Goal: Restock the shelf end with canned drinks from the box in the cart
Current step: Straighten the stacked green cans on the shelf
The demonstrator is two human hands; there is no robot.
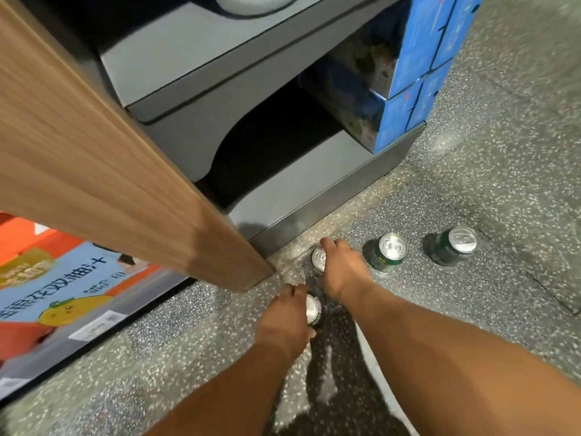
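1. Four dark green cans with silver tops stand upright on the speckled floor (490, 171) in front of the shelf end; no brand is readable on any of them.
2. Left hand (287, 319) grasps the near can (313, 309) from above, fingers curled over its top and side; only part of the lid shows.
3. Right hand (341, 269) grasps the second can (318, 259), just beyond the near one, fingers wrapped round its top; the lid peeks out at the left of the hand.
4. Third can (388, 251) stands free just right of the right hand, pull tab visible.
5. Fourth can (456, 245) stands free further right, apart from the third.
6. Bottom shelf (283, 190) of the dark grey shelf end is bare on its near left part; blue cartons (418, 58) with small markings too blurred to read are stacked at its far right end.
7. Wood-grain panel (103, 158) runs down the left side of the shelf end to the floor.
8. Far left, low down: an orange and light blue carton (56, 287) with a yellow fruit cartoon and Chinese print, seen rotated; "双柚汁" is readable, the rest cut off.
9. White price tags (99, 325) sit on the shelf edge below that carton, print too blurred to read.
10. Both forearms are bare, reaching in from the near right.
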